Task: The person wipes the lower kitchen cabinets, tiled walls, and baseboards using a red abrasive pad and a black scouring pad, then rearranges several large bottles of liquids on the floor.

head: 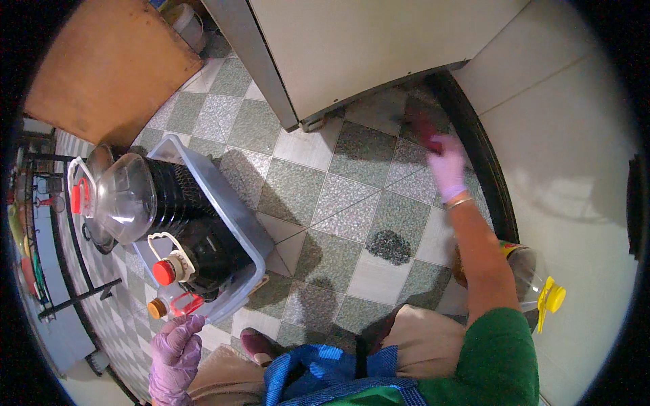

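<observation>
My right hand, in a thin pink-purple glove, reaches low over the tiled floor beside the wall. It grips a dark red object, too blurred by motion to name, whose far end is in the shadow under a large pale cabinet-like unit. My left hand wears a similar glove and has its fingers curled, with nothing visible in them. Close to it is a clear plastic bottle with an orange-brown cap. A dark speckled patch lies on the tiles between my feet and the unit.
To the left, a grey-blue plastic bin holds large jugs of dark liquid with red caps. A yellow-capped plastic bottle stands by the right wall, partly behind my arm. A brown board and a black metal rack are farther left.
</observation>
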Available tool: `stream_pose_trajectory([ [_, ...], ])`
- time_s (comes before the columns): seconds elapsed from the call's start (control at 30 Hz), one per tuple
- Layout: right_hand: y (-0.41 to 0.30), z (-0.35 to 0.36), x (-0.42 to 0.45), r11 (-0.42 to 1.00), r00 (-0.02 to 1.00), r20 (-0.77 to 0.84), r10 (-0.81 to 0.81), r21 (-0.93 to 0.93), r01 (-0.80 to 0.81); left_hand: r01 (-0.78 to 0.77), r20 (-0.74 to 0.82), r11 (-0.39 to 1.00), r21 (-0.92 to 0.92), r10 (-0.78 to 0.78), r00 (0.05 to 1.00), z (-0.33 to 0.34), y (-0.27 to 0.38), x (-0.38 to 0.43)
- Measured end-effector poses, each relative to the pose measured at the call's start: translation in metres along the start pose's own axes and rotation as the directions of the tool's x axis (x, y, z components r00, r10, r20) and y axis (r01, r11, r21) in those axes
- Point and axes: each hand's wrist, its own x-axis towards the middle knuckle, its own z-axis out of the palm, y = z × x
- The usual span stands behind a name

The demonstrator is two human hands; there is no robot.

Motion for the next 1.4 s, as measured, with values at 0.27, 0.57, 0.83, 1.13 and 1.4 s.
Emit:
stream_pose_trajectory([
  [0.27,0.156,0.043,0.012,0.875,0.909,0.078,0.409,-0.318,-0.366,0.062,-0.031,0.998,0.008,-0.062,0.998,0.006,-0.010,-0.013],
  [0.57,-0.140,0.122,-0.030,0.980,0.752,0.643,-0.147,0.197,0.024,0.120,0.009,0.993,-0.021,-0.120,0.993,0.006,-0.005,-0.022],
  [0.83,-0.180,0.053,-0.067,0.857,0.671,0.551,-0.495,0.437,0.274,-0.028,-0.044,0.996,0.087,0.032,0.999,0.001,0.009,-0.019],
  [1.13,0.108,-0.016,-0.018,0.894,0.896,0.054,0.441,-0.112,-0.433,0.022,0.043,0.999,-0.045,-0.020,0.999,0.001,0.001,-0.004],
  [1.4,0.051,0.043,-0.083,0.994,0.945,0.309,0.104,-0.017,-0.104,-0.011,0.063,1.000,0.006,0.010,0.998,0.002,-0.002,-0.008],
])
